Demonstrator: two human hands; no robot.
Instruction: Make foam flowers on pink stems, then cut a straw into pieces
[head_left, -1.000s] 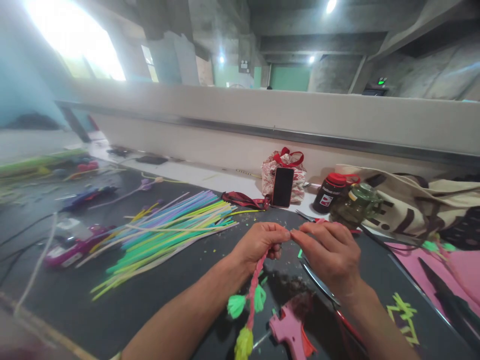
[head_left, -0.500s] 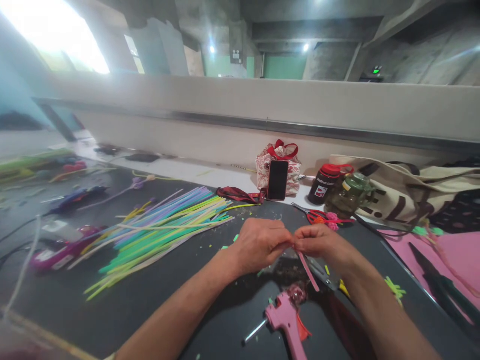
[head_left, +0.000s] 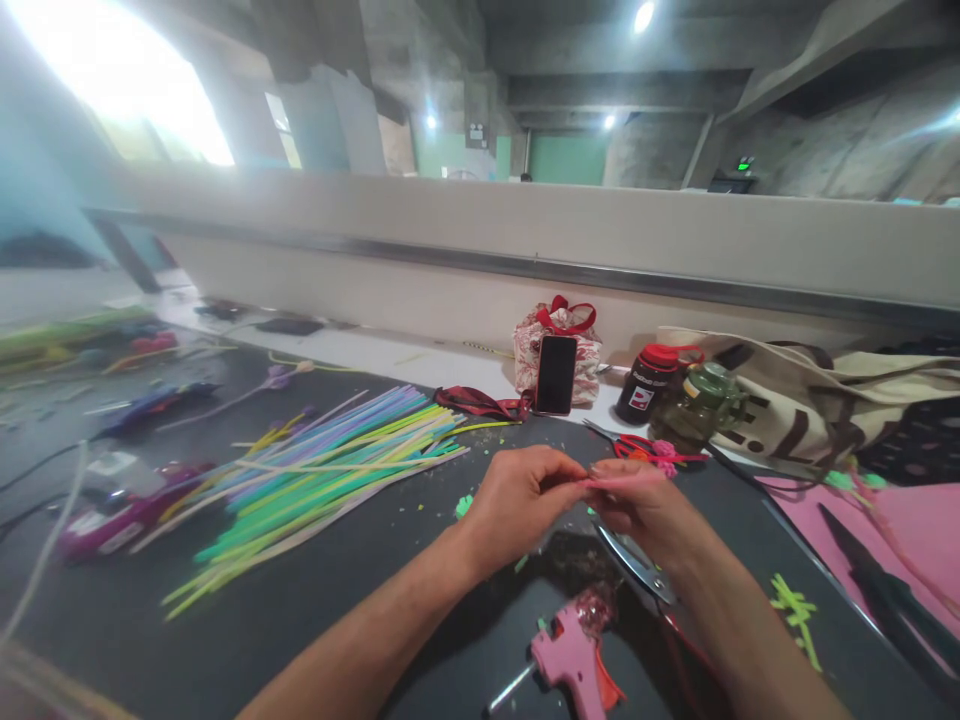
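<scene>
My left hand (head_left: pixel 517 502) and my right hand (head_left: pixel 646 508) meet above the dark mat, fingertips pinched together. Between them is a short piece of pink pipe cleaner (head_left: pixel 628 483), which lies across the fingers of my right hand. Fingers cover its other end. Beneath my right hand is a metal cutting tool (head_left: pixel 637 566), partly hidden by the wrist. Nearer to me rests a pink glue gun (head_left: pixel 574 652). A small green piece (head_left: pixel 463 506) lies just beyond my left wrist.
A bundle of colored pipe cleaners (head_left: pixel 315 490) spreads to the left, near a purple glue gun (head_left: pixel 112 525). At the back stand a phone (head_left: pixel 556 374), a black bottle (head_left: pixel 641 387) and a green jug (head_left: pixel 703 405). Red-handled scissors (head_left: pixel 630 445) and dark-bladed shears (head_left: pixel 874 570) lie right.
The pink pipe cleaner hung down below my fingers; now it points right, across my right hand. My left fingers have opened out slightly from a tighter curl. The view has tilted up a little.
</scene>
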